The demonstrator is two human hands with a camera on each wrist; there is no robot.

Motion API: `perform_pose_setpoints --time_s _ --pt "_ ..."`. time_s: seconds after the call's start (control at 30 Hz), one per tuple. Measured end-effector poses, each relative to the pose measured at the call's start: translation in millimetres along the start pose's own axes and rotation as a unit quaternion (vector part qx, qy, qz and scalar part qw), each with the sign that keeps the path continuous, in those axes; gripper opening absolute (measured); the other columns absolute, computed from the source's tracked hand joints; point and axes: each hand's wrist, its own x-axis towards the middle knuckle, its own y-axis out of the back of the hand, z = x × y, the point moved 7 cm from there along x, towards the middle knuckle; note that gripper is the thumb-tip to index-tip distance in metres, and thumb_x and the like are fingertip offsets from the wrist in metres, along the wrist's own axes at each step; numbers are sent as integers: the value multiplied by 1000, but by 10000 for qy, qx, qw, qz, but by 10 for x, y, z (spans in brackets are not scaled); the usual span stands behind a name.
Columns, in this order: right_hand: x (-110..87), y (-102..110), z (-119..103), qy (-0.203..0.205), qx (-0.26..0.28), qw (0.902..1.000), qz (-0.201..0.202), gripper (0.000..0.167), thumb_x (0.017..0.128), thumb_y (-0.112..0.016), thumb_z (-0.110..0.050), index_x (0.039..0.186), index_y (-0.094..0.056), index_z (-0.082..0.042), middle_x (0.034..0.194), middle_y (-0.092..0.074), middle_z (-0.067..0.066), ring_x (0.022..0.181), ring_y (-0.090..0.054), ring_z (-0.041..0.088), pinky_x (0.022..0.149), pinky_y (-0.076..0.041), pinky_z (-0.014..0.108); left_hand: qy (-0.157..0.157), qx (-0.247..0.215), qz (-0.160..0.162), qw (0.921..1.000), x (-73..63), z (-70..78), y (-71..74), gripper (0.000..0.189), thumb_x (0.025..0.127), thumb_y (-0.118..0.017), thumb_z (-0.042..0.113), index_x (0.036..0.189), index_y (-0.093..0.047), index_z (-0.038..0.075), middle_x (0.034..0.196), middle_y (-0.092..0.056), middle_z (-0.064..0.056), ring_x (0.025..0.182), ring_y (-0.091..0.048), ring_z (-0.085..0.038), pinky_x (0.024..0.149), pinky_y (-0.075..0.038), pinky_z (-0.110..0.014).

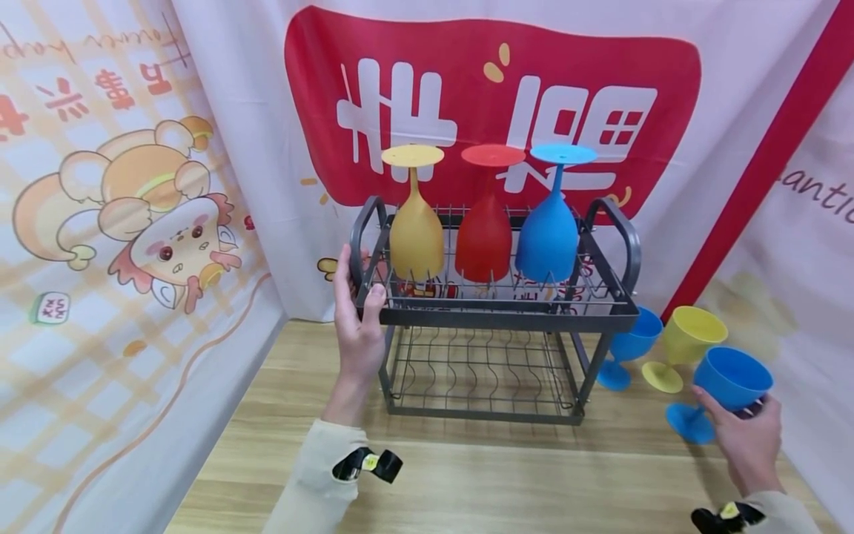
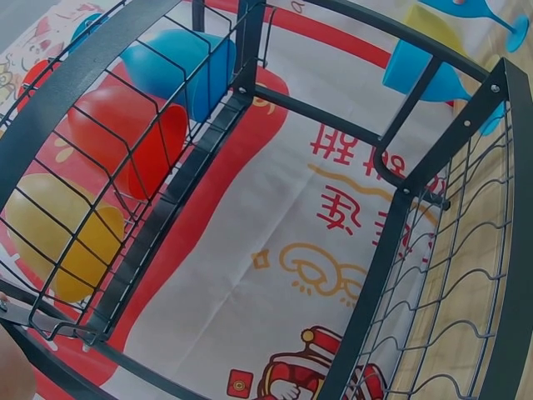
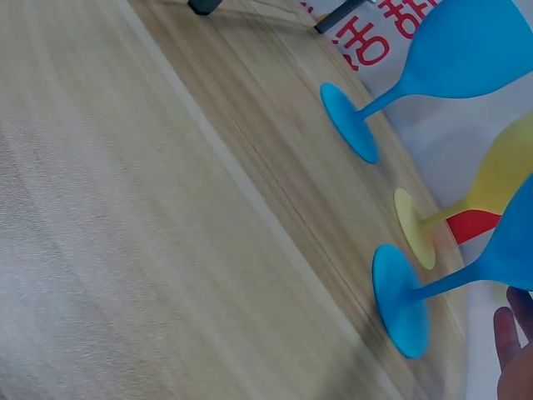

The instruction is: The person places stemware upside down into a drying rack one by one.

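Guiding from afar, I have my right hand [image 1: 752, 437] pinching the nearest blue goblet [image 1: 730, 378] by its bowl, right of the rack [image 1: 494, 320] my left hand [image 1: 360, 337] grips; probably light, stiff, slippery: bowl hold suits.

Head view: bright, even, diffuse light, apparently from above; upturned feet of the racked goblets [image 1: 483, 241] read paler than the bowls. Soft shadow on the table [image 1: 467, 486] in front of the rack [image 1: 500, 320], faint one near the right hand [image 1: 750, 437]. White curtain [image 1: 250, 141] bright, large print crisp; pale print at far right smeary.

Left wrist: dimmer, greyer, low contrast. Wide-lens look, rack bar at upper left bows. Left hand [image 2: 15, 367] at the edge is cropped and soft.

Right wrist: also dim. Cool grey sheen on the table at left, soft shadow at bottom, fingers at right edge darkish.
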Motion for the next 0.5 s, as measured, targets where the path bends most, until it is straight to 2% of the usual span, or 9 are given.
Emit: perform_pose_setpoints --time_s 0.3,0.5 --pt "-143 -55 -29 -7 110 9999 -50 114 92 -75 -57 171 1 -26 180 -8 14 166 -14 40 134 -19 60 -9 39 5 10000 0 3 5 66 107 -49 14 168 -26 24 164 -44 5 158 -40 -27 128 -38 -51" --pt "-269 -54 -130 214 -69 9997 -64 111 91 -77 -56 171 -5 -28 179 -16 15 163 -23 39 134 -22 57 -12 33 -37 10000 2 -8 -8 67 107 -49 15 168 -25 25 165 -44 5 158 -40 -25 129 -38 -51"
